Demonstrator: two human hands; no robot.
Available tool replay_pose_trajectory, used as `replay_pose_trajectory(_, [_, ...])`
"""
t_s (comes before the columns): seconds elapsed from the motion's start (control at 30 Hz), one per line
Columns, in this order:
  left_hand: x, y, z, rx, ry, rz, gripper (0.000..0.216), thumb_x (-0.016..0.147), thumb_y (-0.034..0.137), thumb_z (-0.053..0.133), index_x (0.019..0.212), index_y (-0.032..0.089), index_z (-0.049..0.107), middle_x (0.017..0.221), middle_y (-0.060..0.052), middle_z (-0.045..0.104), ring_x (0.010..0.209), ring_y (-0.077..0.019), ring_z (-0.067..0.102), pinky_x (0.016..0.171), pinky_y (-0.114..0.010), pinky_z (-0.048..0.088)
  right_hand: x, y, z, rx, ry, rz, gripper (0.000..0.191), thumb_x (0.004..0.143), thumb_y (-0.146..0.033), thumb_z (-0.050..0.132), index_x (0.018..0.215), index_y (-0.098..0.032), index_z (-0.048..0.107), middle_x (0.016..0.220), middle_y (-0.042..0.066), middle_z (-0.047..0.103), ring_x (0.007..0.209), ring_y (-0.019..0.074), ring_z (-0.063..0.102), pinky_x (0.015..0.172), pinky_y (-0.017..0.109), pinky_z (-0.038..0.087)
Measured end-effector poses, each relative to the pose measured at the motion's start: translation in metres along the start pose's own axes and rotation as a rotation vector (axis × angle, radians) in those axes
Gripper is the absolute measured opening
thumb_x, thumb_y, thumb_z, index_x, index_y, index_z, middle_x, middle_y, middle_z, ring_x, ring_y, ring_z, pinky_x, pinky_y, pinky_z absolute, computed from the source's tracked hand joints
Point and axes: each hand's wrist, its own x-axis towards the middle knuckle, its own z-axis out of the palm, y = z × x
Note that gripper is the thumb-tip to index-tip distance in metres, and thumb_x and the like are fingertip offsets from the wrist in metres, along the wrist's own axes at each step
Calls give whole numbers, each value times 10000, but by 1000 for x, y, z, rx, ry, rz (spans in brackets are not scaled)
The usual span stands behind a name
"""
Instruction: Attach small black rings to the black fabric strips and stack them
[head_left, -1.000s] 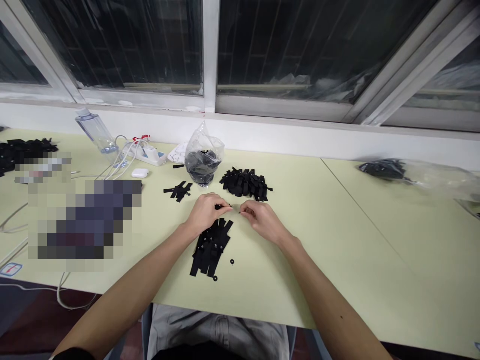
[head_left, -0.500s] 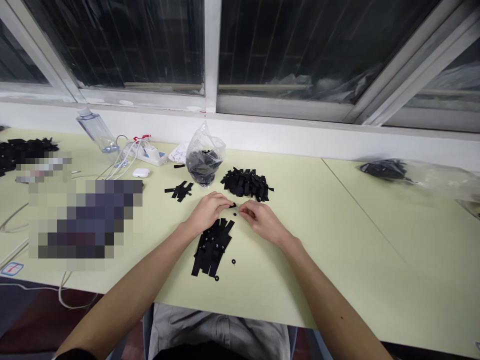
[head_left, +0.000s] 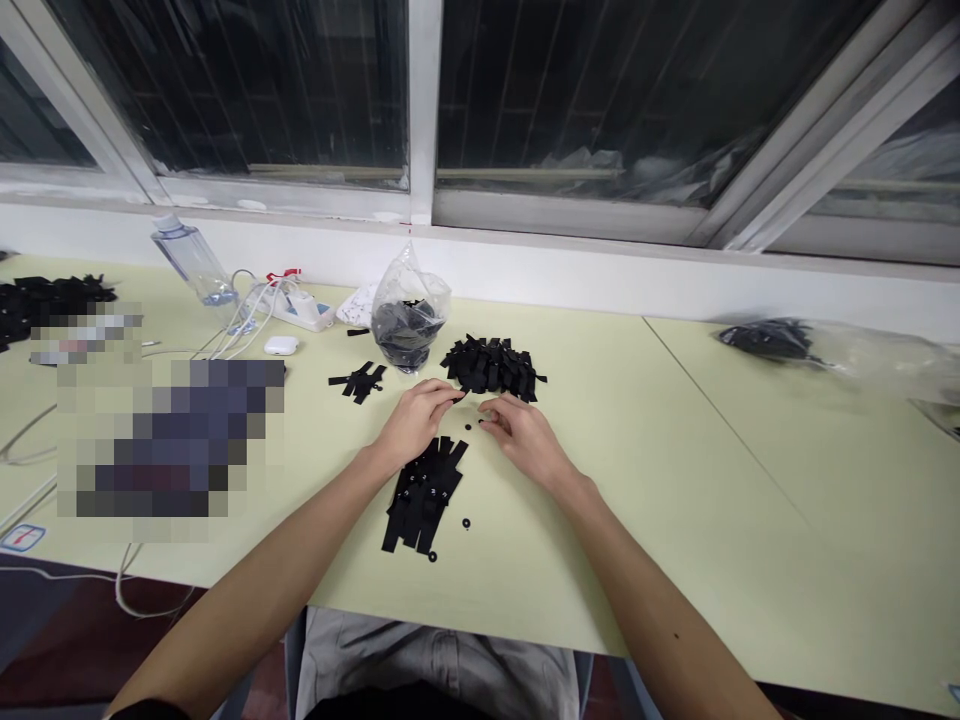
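Note:
My left hand (head_left: pixel 414 418) pinches a small black strip (head_left: pixel 460 397), whose end shows past the fingertips. Facing it, my right hand (head_left: pixel 521 430) is closed at thumb and forefinger on a small black piece (head_left: pixel 481 421), probably a disc, mostly covered by the fingers. Between the hands a small black disc (head_left: pixel 468 427) lies on the table. Below my left hand are overlapping black strips (head_left: pixel 424 500), several bearing small shiny fittings. Two black ring-like discs lie near them, one (head_left: pixel 466 523) to the right, another (head_left: pixel 433 557) at the lower end.
Beyond my hands sits a heap of black strips (head_left: pixel 491 368), beside a clear bag (head_left: pixel 409 330) of dark pieces. A smaller strip pile (head_left: pixel 360 381) lies left. Further left are a white case (head_left: pixel 281 346), a power strip (head_left: pixel 311 315) with cables and a tilted bottle (head_left: pixel 195 262). Another bag (head_left: pixel 840 355) lies right.
My left fingertips have lifted slightly away from me with the black strip. My right fingers have shifted a little, and a dark piece now shows at their tips.

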Motion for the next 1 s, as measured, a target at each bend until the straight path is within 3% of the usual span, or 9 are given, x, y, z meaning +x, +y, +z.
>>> replay_pose_trajectory(0.17, [0, 0, 1, -16, 15, 3, 326, 968, 159, 475, 1225, 227, 664, 1192, -70, 653, 1103, -206, 623, 1005, -378, 490, 0, 2, -1, 12, 18, 0, 139, 933, -231, 547, 1012, -214, 661, 948, 50, 623, 704, 164, 586, 662, 320, 435])
replay_pose_trajectory(0.33, [-1, 0, 3, -30, 10, 5, 365, 947, 118, 488, 1254, 237, 647, 1247, -70, 630, 1149, -207, 610, 1030, -380, 484, 0, -3, 10, 16, -12, -85, 181, 954, -270, 540, 1036, -230, 696, 999, 71, 630, 827, 198, 610, 732, 336, 473])
replay_pose_trajectory(0.43, [-1, 1, 4, -50, 14, -15, 381, 934, 103, 498, 1260, 237, 645, 1274, -73, 615, 1160, -210, 603, 1029, -379, 491, 2, -7, 15, -37, -9, -126, 215, 975, -234, 495, 953, -225, 708, 950, 65, 635, 842, 199, 610, 781, 348, 467])
replay_pose_trajectory(0.63, [-1, 5, 6, -214, 24, -85, 383, 914, 116, 525, 1257, 233, 648, 1287, -79, 603, 932, -146, 638, 859, -307, 571, 4, -10, 16, -141, 0, -139, 159, 961, -184, 511, 878, -189, 647, 902, 63, 650, 877, 212, 603, 835, 371, 426])
replay_pose_trajectory(0.9, [-2, 3, 11, -403, 45, -150, 360, 913, 192, 553, 1255, 229, 656, 1303, -86, 630, 941, -154, 632, 876, -334, 563, 2, -10, 6, 185, 110, 48, 79, 931, -235, 537, 895, -223, 606, 803, 11, 678, 713, 175, 604, 687, 312, 438])
replay_pose_trajectory(1.0, [-2, 2, 11, -444, 40, -160, 336, 912, 196, 554, 1224, 225, 678, 1300, -86, 641, 1047, -185, 639, 945, -366, 538, 2, -13, 2, 301, 146, 82, 103, 922, -281, 544, 898, -227, 629, 786, 10, 684, 682, 169, 603, 657, 308, 442])
